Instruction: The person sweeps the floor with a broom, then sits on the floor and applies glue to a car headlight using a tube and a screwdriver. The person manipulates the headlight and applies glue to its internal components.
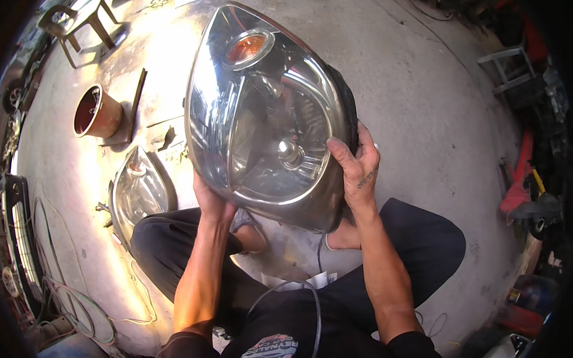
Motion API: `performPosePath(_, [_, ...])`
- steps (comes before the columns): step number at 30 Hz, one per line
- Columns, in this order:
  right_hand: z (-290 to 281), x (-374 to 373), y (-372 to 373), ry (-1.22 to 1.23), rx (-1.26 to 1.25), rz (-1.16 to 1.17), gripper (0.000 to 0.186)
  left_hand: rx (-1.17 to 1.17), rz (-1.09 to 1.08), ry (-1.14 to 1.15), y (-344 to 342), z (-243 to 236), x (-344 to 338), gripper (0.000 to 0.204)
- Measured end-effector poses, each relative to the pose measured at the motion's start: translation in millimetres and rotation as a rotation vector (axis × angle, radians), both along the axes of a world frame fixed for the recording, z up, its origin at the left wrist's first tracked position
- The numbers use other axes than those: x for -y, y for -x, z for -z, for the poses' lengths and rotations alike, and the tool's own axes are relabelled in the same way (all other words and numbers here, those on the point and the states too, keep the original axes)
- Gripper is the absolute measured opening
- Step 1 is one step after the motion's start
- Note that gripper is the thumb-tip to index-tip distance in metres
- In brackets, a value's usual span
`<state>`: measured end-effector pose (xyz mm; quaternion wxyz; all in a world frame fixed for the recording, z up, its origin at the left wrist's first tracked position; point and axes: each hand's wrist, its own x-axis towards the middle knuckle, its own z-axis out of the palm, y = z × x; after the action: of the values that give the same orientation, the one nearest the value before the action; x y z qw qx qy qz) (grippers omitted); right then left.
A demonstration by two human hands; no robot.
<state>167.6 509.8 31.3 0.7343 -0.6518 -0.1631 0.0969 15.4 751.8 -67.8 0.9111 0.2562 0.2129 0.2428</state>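
Observation:
I hold a large car headlight (263, 115) up in front of me with both hands. It has a clear lens, chrome reflectors inside and an orange turn-signal bulb near its top. My left hand (211, 201) grips its lower left edge from underneath. My right hand (358, 164) clasps its right side, fingers wrapped over the black rear housing. I am squatting in dark trousers above a concrete floor (422, 95).
A second headlight (138, 193) lies on the floor by my left knee. A rusty brown pot (96, 112) and a metal stool (77, 20) stand at the far left. Wires trail at lower left. Red tools and clutter line the right edge.

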Motion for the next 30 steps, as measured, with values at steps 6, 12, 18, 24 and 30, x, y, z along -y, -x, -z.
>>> performPosePath(6, [-26, 8, 18, -0.017, 0.181, 0.101, 0.067, 0.067, -0.045, 0.053, -20, -27, 21, 0.047])
performPosePath(12, [-56, 10, 34, 0.001, 0.328, 0.119, 0.077, 0.038, -0.074, 0.052, -29, -35, 34, 0.043])
performPosePath(18, [-88, 5, 55, 0.110, 0.439, 0.130, 0.081, 0.071, -0.032, 0.094, -38, -38, 38, 0.046])
performPosePath(24, [-113, 1, 86, 0.301, 0.694, 0.085, 0.086, 0.346, 0.191, 0.185, -45, -11, 43, 0.051])
performPosePath(30, [-136, 7, 111, 0.450, 0.854, 0.024, 0.094, 0.530, 0.432, 0.111, -57, -26, 67, 0.055])
